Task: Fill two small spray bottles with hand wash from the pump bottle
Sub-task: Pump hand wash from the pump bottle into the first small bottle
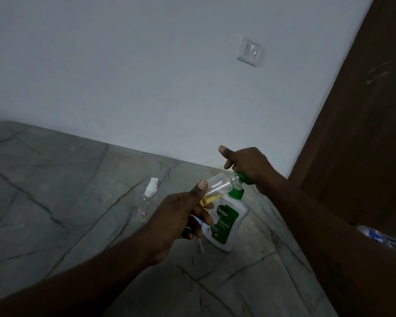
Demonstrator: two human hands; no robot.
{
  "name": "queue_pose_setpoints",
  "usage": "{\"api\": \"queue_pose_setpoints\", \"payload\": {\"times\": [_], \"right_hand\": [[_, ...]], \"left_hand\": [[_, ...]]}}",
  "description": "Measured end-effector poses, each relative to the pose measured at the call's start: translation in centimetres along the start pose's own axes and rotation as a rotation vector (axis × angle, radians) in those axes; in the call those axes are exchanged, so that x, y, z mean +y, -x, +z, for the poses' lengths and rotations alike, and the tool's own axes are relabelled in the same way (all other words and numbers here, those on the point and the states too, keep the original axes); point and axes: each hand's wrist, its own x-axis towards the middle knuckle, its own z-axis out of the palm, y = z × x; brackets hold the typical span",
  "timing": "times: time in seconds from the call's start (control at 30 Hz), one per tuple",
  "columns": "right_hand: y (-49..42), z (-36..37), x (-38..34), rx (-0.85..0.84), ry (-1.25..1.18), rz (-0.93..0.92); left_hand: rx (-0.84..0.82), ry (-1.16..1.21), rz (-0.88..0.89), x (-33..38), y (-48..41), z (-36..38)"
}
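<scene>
filling at the nozzle, head view. left hand (181, 216) grips an open small spray bottle (220, 186) by its lower end, thumb laid along the upper side and fingers curled beneath. the bottle is tilted, its base toward the person and its mouth raised against the green pump head (244, 178) of the pump bottle (226, 223). a shallow pool of yellow liquid (209, 199) lies in the lower end of the tilted bottle, next to the thumb; the rest of its clear body looks unfilled. a thin white tube (201, 245) hangs down from under the same hand's lower fingers; what it is attached to is hidden in the palm. right hand (247, 165) is closed over the pump head from above and behind, forefinger stretched out straight toward the left, the other fingers curled round the green part. the pump bottle, white with a green label, stands on the grey veined counter (55, 179), near its right edge, directly below the two hands. a second spray bottle (146, 204), clear, with its white spray top fitted and a small label on its side, stands upright on the counter to the left of the pump bottle, apart from it and clear of both hands. background: pale wall (146, 76) with a switch plate (249, 51); brown wooden door (364, 145) at right; a crumpled clear plastic bottle (384, 239) at the right margin, beside the right forearm.
</scene>
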Motion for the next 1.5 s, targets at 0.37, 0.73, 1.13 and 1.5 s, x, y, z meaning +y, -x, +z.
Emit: {"api": "queue_pose_setpoints", "payload": {"times": [0.37, 0.73, 1.13, 1.5], "right_hand": [[0.3, 0.8, 0.3, -0.064, 0.025, 0.081], [0.3, 2.0, 1.2, -0.034, 0.159, 0.044], [-0.9, 1.5, 0.7, -0.066, 0.450, -0.061], [-0.2, 1.6, 1.0, -0.051, 0.314, -0.063]], "left_hand": [[0.010, 0.008, -0.009, 0.0, -0.3, -0.1], [0.034, -0.020, -0.026, -0.2, 0.0, -0.4], [0.025, -0.009, -0.035, 0.2, -0.1, -0.1], [0.034, -0.017, -0.070, 0.2, 0.0, -0.1]]}}
